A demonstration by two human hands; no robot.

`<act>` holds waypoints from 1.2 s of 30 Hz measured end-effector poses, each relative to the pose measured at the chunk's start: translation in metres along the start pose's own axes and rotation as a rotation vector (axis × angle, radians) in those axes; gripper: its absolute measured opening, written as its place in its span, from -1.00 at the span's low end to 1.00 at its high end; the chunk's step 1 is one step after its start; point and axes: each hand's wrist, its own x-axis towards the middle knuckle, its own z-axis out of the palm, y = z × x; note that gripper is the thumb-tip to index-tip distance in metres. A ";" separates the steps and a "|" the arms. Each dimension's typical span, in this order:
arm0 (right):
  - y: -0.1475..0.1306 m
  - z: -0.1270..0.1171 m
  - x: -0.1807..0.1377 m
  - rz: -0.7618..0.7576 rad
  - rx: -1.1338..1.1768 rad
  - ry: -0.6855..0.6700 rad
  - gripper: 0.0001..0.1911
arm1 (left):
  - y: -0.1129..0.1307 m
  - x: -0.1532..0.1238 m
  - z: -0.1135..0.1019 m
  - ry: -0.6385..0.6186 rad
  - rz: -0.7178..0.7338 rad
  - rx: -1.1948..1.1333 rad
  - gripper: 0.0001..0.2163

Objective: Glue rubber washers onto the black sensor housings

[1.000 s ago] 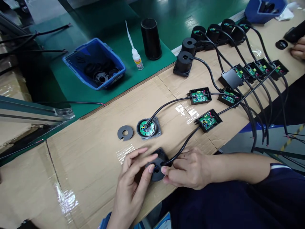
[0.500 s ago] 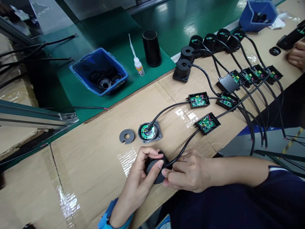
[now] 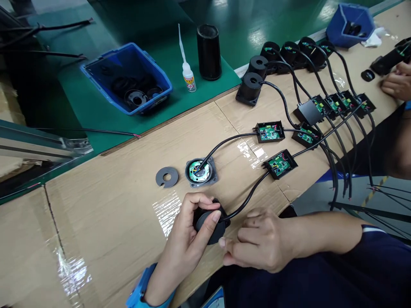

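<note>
Left hand point(image 3: 188, 233) is closed around a black round housing point(image 3: 210, 226), thumb pressed flat on its top face and fingers wrapped over its far edge. Right hand point(image 3: 261, 241) lies just beside it, loosely curled and gripping nothing that shows; its forefinger tip reaches the housing's lower right edge.

The housing sits at the near edge of the cardboard-covered bench point(image 3: 112, 222), between the two hands. Its flat round face is turned upward and a little toward the person. A black cable point(image 3: 248, 199) leaves its right side and runs up and to the right, away from the person, to a small open box with a green circuit board point(image 3: 280, 163). So the long line of the piece goes from near left to far right.

Just beyond the left hand rests an open round unit point(image 3: 201, 172) with its green board facing up, and to its left a grey slotted washer point(image 3: 167, 176) lies flat. Farther back, on the green mat point(image 3: 96, 115), stand a blue bin point(image 3: 96, 75) of black parts, a glue bottle point(image 3: 189, 79) and a black cylinder point(image 3: 209, 51), both upright. At far right another person's hand point(image 3: 396, 83) is at the bench.
</note>
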 end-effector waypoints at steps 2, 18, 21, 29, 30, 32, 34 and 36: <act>0.002 0.001 0.000 -0.008 0.007 0.058 -0.73 | -0.001 -0.001 0.000 0.000 0.014 0.006 -0.86; 0.008 -0.005 0.000 0.076 -0.073 -0.085 -0.84 | 0.002 -0.005 -0.040 -0.285 -0.005 -0.030 -0.71; 0.007 -0.001 -0.003 0.086 -0.056 -0.057 -0.85 | 0.004 -0.013 -0.044 -0.284 -0.013 0.006 -0.65; 0.007 0.003 -0.002 0.054 -0.067 -0.046 -0.84 | -0.002 -0.013 -0.039 -0.213 0.253 0.343 -0.68; 0.006 0.003 -0.002 0.045 -0.083 -0.033 -0.83 | -0.003 -0.012 -0.037 -0.201 0.297 0.399 -0.68; 0.005 0.004 -0.002 0.024 -0.122 0.017 -0.80 | -0.003 -0.012 -0.035 -0.168 0.353 0.468 -0.67; 0.004 0.005 -0.004 -0.029 -0.132 0.088 -0.76 | -0.004 -0.012 -0.033 -0.138 0.386 0.508 -0.67; 0.002 0.006 -0.006 -0.095 -0.114 0.168 -0.72 | -0.004 -0.013 -0.032 -0.115 0.418 0.552 -0.66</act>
